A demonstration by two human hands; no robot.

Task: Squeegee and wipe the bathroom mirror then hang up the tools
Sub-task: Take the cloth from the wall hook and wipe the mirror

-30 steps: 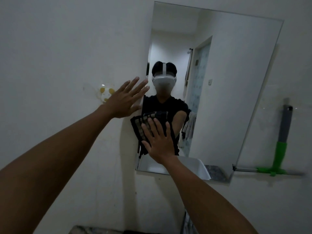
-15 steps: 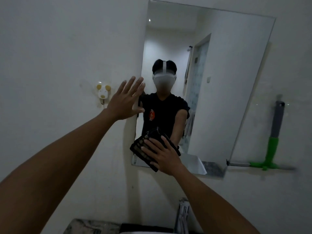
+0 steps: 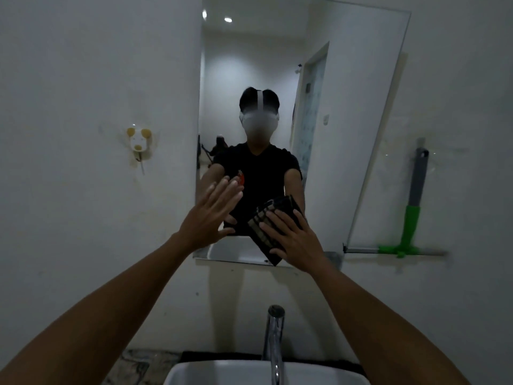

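A frameless rectangular mirror (image 3: 347, 107) hangs tilted on the white wall. My right hand (image 3: 291, 241) presses a dark checked cloth (image 3: 270, 229) flat against the mirror's lower edge. My left hand (image 3: 211, 215) is spread open with fingers apart, empty, at the mirror's lower left corner, just left of the cloth. A squeegee (image 3: 410, 218) with a grey and green handle hangs on the wall to the right of the mirror, blade downward.
A small white and yellow wall hook (image 3: 138, 143) sits left of the mirror. Below are a chrome faucet (image 3: 273, 337) and the rim of a white basin (image 3: 211, 370). A person's reflection fills the mirror's centre.
The view dropped, bringing faucet and basin into sight. My right hand slid the cloth rightward along the mirror's bottom. My left hand came down and right from beside the hook to the mirror's lower left.
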